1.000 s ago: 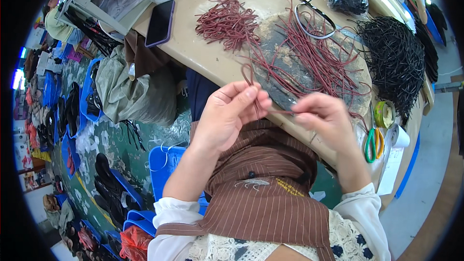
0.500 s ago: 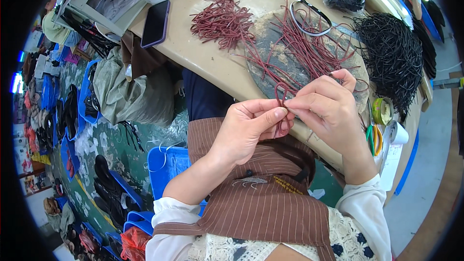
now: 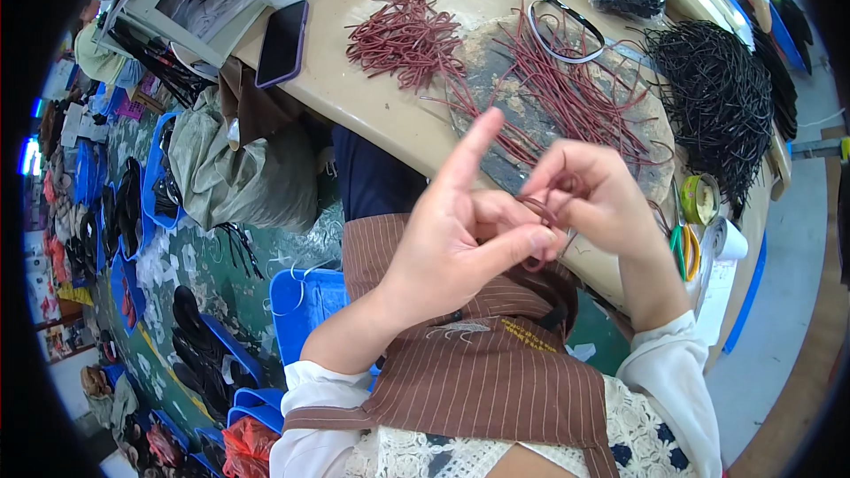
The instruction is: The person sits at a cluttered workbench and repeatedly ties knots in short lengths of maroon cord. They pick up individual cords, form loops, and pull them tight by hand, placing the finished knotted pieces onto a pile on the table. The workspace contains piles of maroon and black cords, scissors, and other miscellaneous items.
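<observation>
A thin dark red cord [image 3: 537,206] runs in small loops between my two hands, above the table's near edge. My left hand [image 3: 465,226] pinches it between the thumb and curled fingers, its index finger pointing up. Against it, my right hand [image 3: 589,190] has its fingers closed on the same cord, with a loop showing at the fingertips. Motion blurs the fingers a little, and part of the cord is hidden by them. Behind my hands, loose red cords [image 3: 575,88] lie across a worn dark round board [image 3: 655,137]. A looped bundle of red cords [image 3: 403,35] rests left of it.
A heap of black cords [image 3: 717,106] is at the right. A phone [image 3: 283,44] lies near the table's left edge. Tape rolls [image 3: 699,201] and scissors [image 3: 680,252] sit beside my right forearm. White and black strips [image 3: 567,44] curve over the board. A blue bin [image 3: 305,305] stands below.
My left index finger has lifted and straightened upward. My right hand has turned and curled lower against my left. The cord's upright loop is now bunched between my fingers.
</observation>
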